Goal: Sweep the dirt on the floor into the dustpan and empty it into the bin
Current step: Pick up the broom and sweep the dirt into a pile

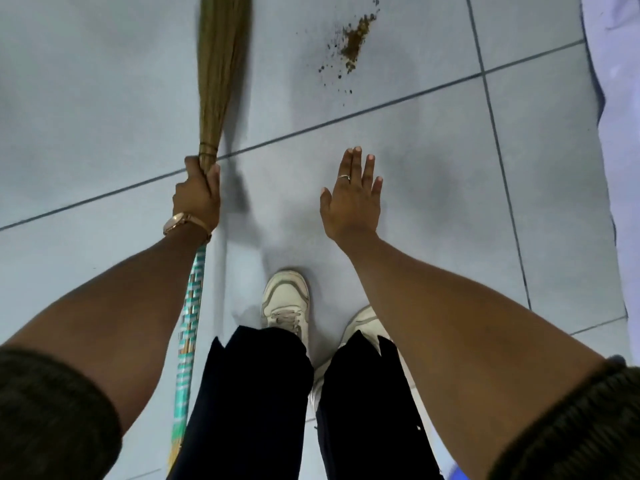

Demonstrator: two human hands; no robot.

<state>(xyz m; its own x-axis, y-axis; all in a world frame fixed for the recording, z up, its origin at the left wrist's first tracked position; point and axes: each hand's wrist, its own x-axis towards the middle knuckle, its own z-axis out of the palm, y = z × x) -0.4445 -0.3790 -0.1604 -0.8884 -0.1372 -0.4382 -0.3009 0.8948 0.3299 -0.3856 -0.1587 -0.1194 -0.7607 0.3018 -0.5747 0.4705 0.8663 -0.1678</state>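
Note:
A straw broom (218, 74) points away from me over the grey tiled floor, its bristles blurred and running out of the top of the view. My left hand (198, 199) is shut around the broom where the bristles meet the teal-and-white woven handle (188, 334). A small pile of brown dirt (353, 41) with scattered crumbs lies on the tiles ahead, to the right of the bristles. My right hand (353, 199) hovers flat over the floor, fingers apart, holding nothing. No dustpan or bin is in view.
My two white shoes (287, 303) and dark trouser legs stand on the tiles below my hands. A pale wall or panel (620, 133) runs along the right edge. Dark grout lines cross the floor (104, 98).

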